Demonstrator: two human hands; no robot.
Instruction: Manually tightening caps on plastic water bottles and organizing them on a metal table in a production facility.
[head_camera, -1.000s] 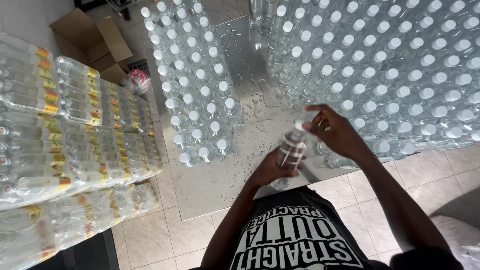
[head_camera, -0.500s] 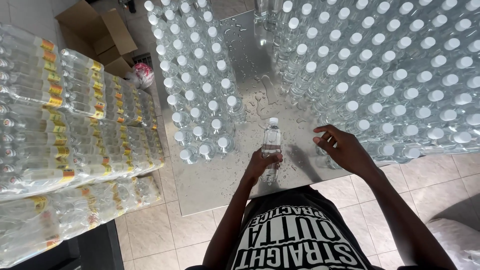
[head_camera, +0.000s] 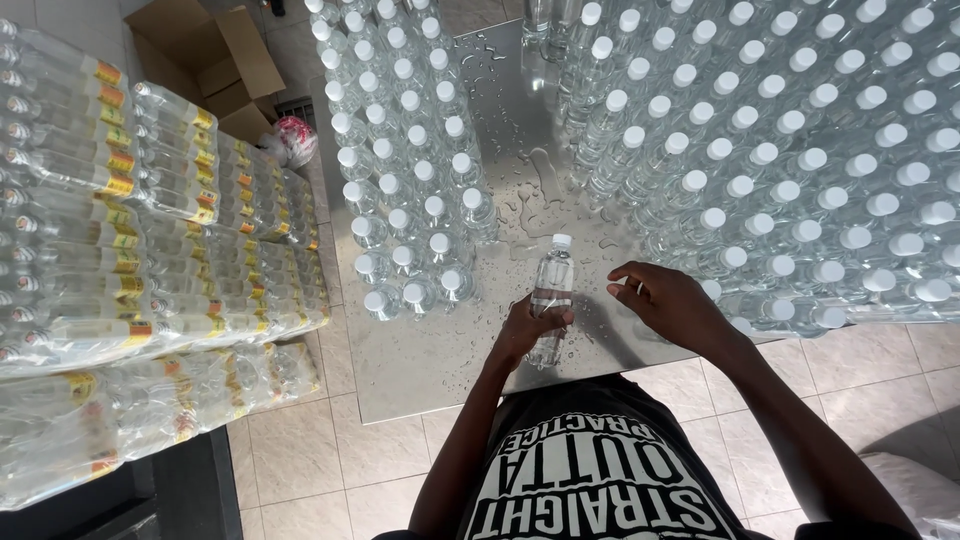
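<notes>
Clear glossy plastic bottle (head_camera: 551, 290), matt white cap; table (head_camera: 420, 350) of smooth brushed metal, wet with droplets; floor (head_camera: 330, 450) of glazed tile.

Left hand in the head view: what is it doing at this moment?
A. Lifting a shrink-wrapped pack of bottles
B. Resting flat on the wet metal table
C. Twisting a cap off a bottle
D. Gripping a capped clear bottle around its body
D: the left hand is wrapped around the body of the clear bottle, white cap on, while the right hand hovers beside it, empty.
</notes>
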